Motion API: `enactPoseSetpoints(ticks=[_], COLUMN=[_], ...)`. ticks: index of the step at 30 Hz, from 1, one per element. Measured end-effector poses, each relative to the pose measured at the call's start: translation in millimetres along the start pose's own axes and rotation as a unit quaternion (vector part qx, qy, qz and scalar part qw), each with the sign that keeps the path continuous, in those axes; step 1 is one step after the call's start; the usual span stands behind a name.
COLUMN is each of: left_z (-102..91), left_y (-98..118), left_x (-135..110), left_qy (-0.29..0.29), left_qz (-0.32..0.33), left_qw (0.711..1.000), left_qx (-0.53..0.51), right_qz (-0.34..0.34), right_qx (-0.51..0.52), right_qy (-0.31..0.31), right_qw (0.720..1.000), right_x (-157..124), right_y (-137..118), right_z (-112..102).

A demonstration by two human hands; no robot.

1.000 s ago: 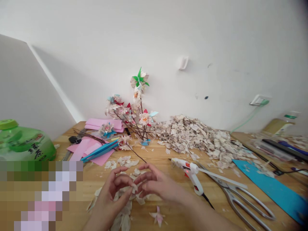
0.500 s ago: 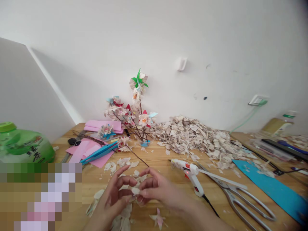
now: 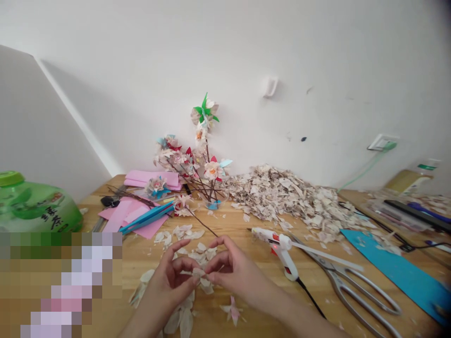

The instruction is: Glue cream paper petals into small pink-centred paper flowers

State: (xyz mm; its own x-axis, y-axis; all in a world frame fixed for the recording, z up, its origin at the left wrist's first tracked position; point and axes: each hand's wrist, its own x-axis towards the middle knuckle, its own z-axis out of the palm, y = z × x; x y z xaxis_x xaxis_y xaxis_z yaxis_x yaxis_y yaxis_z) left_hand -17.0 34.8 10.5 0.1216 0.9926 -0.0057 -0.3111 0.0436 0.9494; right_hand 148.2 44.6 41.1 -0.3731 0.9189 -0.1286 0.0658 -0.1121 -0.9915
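Note:
My left hand [image 3: 169, 286] and my right hand [image 3: 234, 270] meet over the wooden table, their fingertips pinching a small cream paper petal [image 3: 199, 277] from both sides. Loose mottled paper petals [image 3: 183, 319] lie beneath and around my hands. A small pink-and-cream paper flower [image 3: 231, 310] rests just below my right wrist. Beyond my fingertips, a thin brown twig [image 3: 200, 221] runs back to a paper blossom [image 3: 183, 205]. To my right lies a white hot glue gun [image 3: 280, 246], with its red light on.
A large heap of paper petals [image 3: 282, 197] and a bouquet of paper flowers in a glass bowl [image 3: 211, 199] stand at the back. Also there are pink paper sheets [image 3: 151, 178], steel scissors [image 3: 352, 293], a blue card [image 3: 394, 270] and a green plastic jug [image 3: 35, 209]. A pixelated patch [image 3: 59, 281] hides the lower left.
My fingertips have closed in from both sides onto the small petal, bringing my hands nearer together. The view has tilted slightly, and the table objects sit a little higher in the frame.

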Motion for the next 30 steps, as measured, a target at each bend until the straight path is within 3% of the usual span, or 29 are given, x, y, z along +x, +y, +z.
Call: enactPoseSetpoints(ticks=[4,7,11,13,16,19,25,30], left_z=[-0.2,0.0,4.0,6.9,11.4,15.4,17.7,16.8], left_y=[1,3,5,5,4,1,0,-1], left_x=[1,0,-2,-3,-5,-7,-8,-7], left_qy=[0.004,0.008,0.055,0.073,0.079,0.076,0.073,0.093], left_qz=[-0.027,-0.052,-0.078,-0.093,-0.108,-0.115,-0.114,-0.126], left_qw=[1.0,0.999,0.995,0.993,0.991,0.99,0.99,0.987], left_qx=[0.011,0.001,-0.007,-0.01,-0.02,-0.029,-0.038,-0.038], right_qz=[0.004,0.014,0.081,0.125,0.151,0.113,0.081,0.059], right_qx=[0.006,-0.026,-0.129,-0.213,-0.362,-0.43,-0.471,-0.407], right_qy=[0.0,-0.019,-0.146,-0.156,-0.057,0.072,0.197,0.254], right_qw=[1.0,0.999,0.977,0.957,0.918,0.893,0.856,0.875], right_x=[1,-10,-47,-70,-94,-92,-52,-39], right_y=[1,-7,-20,-19,-8,9,36,44], right_z=[2,-11,-64,-97,-137,-151,-136,-122])
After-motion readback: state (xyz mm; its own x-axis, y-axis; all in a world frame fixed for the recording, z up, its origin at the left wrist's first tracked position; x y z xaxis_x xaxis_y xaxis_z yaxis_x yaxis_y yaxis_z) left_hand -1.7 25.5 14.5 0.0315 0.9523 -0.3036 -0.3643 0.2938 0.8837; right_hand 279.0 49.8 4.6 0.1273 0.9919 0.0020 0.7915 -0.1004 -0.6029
